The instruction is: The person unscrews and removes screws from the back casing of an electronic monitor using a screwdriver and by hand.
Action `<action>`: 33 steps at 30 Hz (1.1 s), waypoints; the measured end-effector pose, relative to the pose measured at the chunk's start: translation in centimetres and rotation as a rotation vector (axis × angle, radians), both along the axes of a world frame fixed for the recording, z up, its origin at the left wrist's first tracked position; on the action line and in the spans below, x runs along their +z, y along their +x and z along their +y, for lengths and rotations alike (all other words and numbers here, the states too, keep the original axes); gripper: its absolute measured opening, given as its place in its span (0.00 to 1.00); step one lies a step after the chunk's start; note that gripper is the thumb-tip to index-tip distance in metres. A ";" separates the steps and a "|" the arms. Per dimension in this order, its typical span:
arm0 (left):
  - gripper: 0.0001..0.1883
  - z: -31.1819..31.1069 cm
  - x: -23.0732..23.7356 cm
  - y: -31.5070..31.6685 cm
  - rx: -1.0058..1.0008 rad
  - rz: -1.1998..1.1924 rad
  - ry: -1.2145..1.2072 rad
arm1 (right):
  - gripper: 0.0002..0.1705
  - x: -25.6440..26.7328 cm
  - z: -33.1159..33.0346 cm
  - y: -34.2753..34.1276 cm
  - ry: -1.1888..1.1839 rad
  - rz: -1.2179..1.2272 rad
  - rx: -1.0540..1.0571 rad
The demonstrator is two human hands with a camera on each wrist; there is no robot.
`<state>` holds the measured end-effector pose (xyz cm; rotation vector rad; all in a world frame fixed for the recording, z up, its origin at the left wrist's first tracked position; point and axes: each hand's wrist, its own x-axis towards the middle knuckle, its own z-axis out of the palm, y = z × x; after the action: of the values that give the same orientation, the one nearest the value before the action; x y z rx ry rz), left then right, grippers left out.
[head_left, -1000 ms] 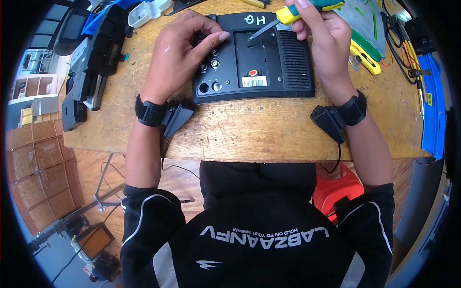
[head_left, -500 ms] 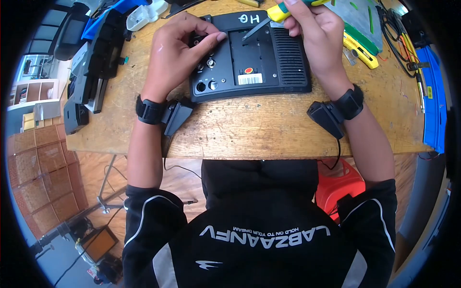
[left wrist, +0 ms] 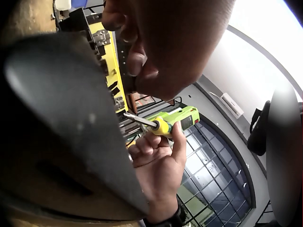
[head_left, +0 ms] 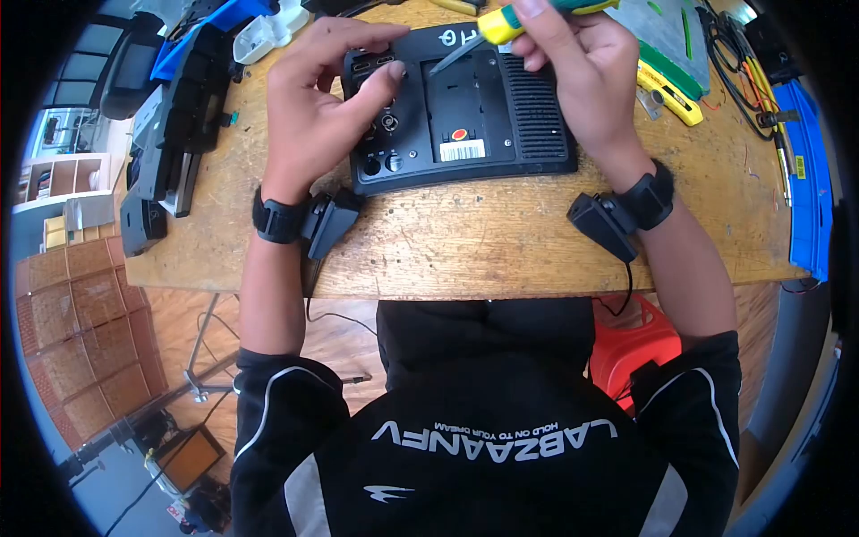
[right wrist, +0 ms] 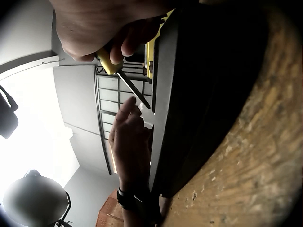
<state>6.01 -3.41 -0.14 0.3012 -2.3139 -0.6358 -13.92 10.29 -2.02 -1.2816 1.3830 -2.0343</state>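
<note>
The left hand (head_left: pixel 313 116) lies slack, holding nothing, over the left of the black device (head_left: pixel 470 116) on the table (head_left: pixel 465 246), above which the screwdriver (head_left: pixel 501 25), in the right hand (head_left: pixel 595 76)'s grip, seems poised for unscrewing, next needing steady seating.

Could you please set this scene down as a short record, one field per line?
Surface: wooden table
Main item: black electronic device, vented side up
Markings: barcode label, with a round red-and-yellow sticker beside it
Right hand: grips a screwdriver with a yellow-and-green handle
Blade: angled over the device's recessed panel; contact cannot be told
Left hand: over the connectors, no tool visible in it
Nearby: yellow utility knife right of the device
</note>
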 end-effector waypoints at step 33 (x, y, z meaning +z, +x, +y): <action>0.11 0.1 -1.4 -0.1 0.079 0.165 0.278 | 0.13 -0.8 -0.7 -0.4 -0.108 0.007 0.083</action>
<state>5.92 -3.34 -1.52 0.4488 -2.0463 -0.9088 -14.31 9.63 -2.82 -1.3685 1.2161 -2.0751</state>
